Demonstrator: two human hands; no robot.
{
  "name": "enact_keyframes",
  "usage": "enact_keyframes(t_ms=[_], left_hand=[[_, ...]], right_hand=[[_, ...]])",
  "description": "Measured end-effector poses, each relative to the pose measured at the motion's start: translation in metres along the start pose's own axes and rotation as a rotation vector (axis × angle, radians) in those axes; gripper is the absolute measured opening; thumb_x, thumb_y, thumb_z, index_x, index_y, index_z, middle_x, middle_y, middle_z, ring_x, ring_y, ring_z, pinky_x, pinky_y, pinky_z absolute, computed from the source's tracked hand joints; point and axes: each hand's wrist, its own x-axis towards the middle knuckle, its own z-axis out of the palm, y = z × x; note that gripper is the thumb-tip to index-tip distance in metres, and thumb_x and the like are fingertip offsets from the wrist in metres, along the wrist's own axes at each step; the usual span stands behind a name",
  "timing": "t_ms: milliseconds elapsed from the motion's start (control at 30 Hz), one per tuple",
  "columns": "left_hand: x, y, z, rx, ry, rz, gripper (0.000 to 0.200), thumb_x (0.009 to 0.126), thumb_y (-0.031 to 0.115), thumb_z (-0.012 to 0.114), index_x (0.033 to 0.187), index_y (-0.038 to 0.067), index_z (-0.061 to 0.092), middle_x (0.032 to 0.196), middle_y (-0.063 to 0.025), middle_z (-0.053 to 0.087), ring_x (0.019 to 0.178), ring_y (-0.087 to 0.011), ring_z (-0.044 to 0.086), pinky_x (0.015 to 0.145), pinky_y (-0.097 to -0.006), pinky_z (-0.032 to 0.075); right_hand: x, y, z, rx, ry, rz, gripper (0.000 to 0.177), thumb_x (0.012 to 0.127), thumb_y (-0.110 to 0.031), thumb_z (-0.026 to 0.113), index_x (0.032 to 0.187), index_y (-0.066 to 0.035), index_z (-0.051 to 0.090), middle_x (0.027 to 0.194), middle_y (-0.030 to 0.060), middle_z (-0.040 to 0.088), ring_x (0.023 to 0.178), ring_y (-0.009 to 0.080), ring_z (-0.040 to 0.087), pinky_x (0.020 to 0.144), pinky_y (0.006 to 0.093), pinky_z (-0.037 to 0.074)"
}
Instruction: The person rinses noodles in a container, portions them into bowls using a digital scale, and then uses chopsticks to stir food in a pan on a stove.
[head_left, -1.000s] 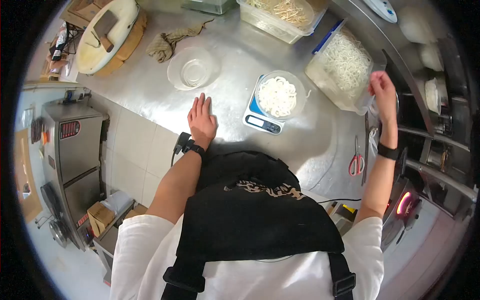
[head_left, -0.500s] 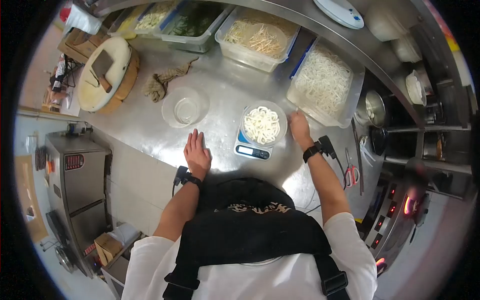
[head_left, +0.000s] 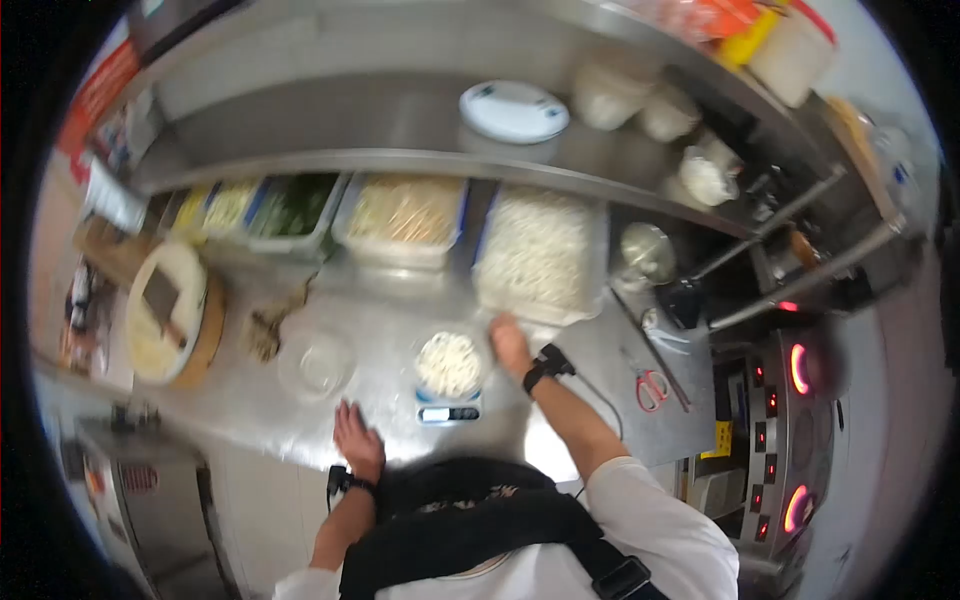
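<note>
A digital kitchen scale [head_left: 450, 411] stands on the steel counter with a clear bowl of thick white noodles [head_left: 448, 364] on top. My left hand [head_left: 358, 440] lies on the counter's front edge, left of the scale, its fingers stretched out and nothing in it. To the right of the bowl, my right hand [head_left: 511, 345] rests on the counter with fingers curled in, close to the front of a clear bin of white noodles [head_left: 538, 250]. Motion blur softens its fingers, and no object shows in it. An empty clear bowl [head_left: 317, 366] sits beyond my left hand.
A cleaver [head_left: 163, 305] lies on a round chopping board [head_left: 150, 350] at left, near a crumpled cloth [head_left: 266, 333]. Bins of food [head_left: 400, 222] line the back under a steel shelf [head_left: 400, 110]. Red-handled scissors [head_left: 652, 390] lie right; burners [head_left: 798, 508] glow beyond.
My view has tilted up and turned right, so the counter sits lower and further left, and more of the shelf and stove shows. Both hands keep their places on the counter.
</note>
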Motion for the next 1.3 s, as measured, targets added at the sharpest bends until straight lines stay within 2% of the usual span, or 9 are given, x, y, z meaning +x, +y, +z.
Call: enact_keyframes(t_ms=[33, 233, 400, 600, 700, 800, 900, 1167, 1300], left_hand=[[0.0, 0.004, -0.004, 0.023, 0.004, 0.001, 0.051, 0.066, 0.005, 0.043, 0.116, 0.002, 0.04, 0.129, -0.0124, 0.032, 0.121, -0.0299, 0.026, 0.097, -0.0414, 0.02], [-0.001, 0.005, -0.005, 0.056, -0.003, -0.003, 0.051, 0.067, 0.004, 0.042, 0.118, 0.004, 0.039, 0.13, -0.0116, 0.032, 0.122, -0.029, 0.025, 0.097, -0.0412, 0.02], [-0.003, -0.003, 0.003, 0.045, 0.003, 0.008, 0.052, 0.066, 0.005, 0.044, 0.118, 0.003, 0.039, 0.129, -0.0124, 0.033, 0.121, -0.0306, 0.027, 0.097, -0.0416, 0.021], [0.003, -0.004, 0.005, -0.014, 0.048, 0.005, 0.049, 0.064, 0.005, 0.047, 0.113, 0.005, 0.044, 0.123, -0.016, 0.039, 0.116, -0.0303, 0.034, 0.096, -0.0416, 0.025], [0.002, 0.003, -0.001, 0.031, -0.011, -0.068, 0.049, 0.067, 0.007, 0.045, 0.116, 0.007, 0.042, 0.128, -0.0102, 0.034, 0.12, -0.0268, 0.029, 0.097, -0.0405, 0.022], [0.003, -0.001, 0.0, 0.034, -0.018, -0.069, 0.049, 0.068, 0.007, 0.043, 0.117, 0.008, 0.04, 0.13, -0.0093, 0.033, 0.121, -0.0259, 0.027, 0.097, -0.04, 0.021], [0.003, 0.002, 0.0, 0.035, -0.026, -0.066, 0.048, 0.069, 0.007, 0.042, 0.117, 0.008, 0.04, 0.13, -0.0091, 0.032, 0.121, -0.026, 0.027, 0.097, -0.0397, 0.021], [0.002, -0.051, 0.006, -0.215, 0.088, 0.0, 0.036, 0.077, 0.006, 0.04, 0.113, 0.003, 0.041, 0.119, -0.0158, 0.04, 0.114, -0.0272, 0.036, 0.092, -0.0364, 0.029], [0.029, -0.067, -0.024, -0.727, 0.238, -0.531, 0.028, 0.086, 0.024, 0.043, 0.097, -0.001, 0.043, 0.086, -0.0116, 0.049, 0.081, -0.0208, 0.054, 0.072, -0.0301, 0.044]], right_hand=[[0.016, -0.028, -0.048, 0.029, -0.235, 0.196, 0.017, 0.072, -0.004, 0.043, 0.086, 0.0, 0.051, 0.09, 0.018, 0.048, 0.089, 0.032, 0.046, 0.083, 0.0375, 0.038], [-0.007, -0.003, -0.056, -0.22, -0.111, 0.063, 0.01, 0.064, -0.003, 0.05, 0.073, -0.003, 0.052, 0.081, 0.017, 0.05, 0.076, 0.0313, 0.049, 0.058, 0.0406, 0.043], [0.003, -0.013, -0.098, 0.939, -0.096, 0.687, 0.004, 0.067, -0.002, 0.054, 0.066, -0.006, 0.052, 0.059, -0.0013, 0.05, 0.055, 0.0065, 0.045, 0.05, 0.0213, 0.039], [0.021, -0.087, -0.13, 1.343, -0.302, 0.424, 0.002, 0.073, -0.004, 0.054, 0.075, -0.005, 0.054, 0.071, -0.0027, 0.053, 0.066, 0.0055, 0.048, 0.059, 0.0202, 0.04], [0.016, -0.083, -0.12, 1.281, -0.223, 0.52, 0.004, 0.076, -0.007, 0.055, 0.078, -0.004, 0.053, 0.073, 0.0003, 0.053, 0.068, 0.0077, 0.049, 0.063, 0.0198, 0.041], [0.004, -0.074, -0.116, 0.57, -0.114, 0.522, 0.017, 0.081, -0.013, 0.05, 0.092, -0.001, 0.048, 0.068, 0.0091, 0.053, 0.064, 0.0151, 0.053, 0.057, 0.0222, 0.042], [-0.003, -0.086, -0.118, 0.874, -0.567, 0.666, 0.021, 0.082, -0.016, 0.046, 0.093, 0.001, 0.044, 0.064, 0.008, 0.052, 0.055, 0.0145, 0.052, 0.048, 0.0246, 0.042], [-0.071, -0.024, -0.163, 1.176, -0.249, 0.923, 0.02, 0.081, -0.016, 0.047, 0.094, -0.002, 0.051, 0.059, 0.002, 0.049, 0.046, 0.0096, 0.047, 0.04, 0.0212, 0.038], [-0.132, 0.034, -0.192, 1.056, -0.11, 1.112, 0.02, 0.083, -0.016, 0.044, 0.095, -0.002, 0.051, 0.064, 0.0049, 0.054, 0.046, 0.0095, 0.049, 0.039, 0.0208, 0.04]])
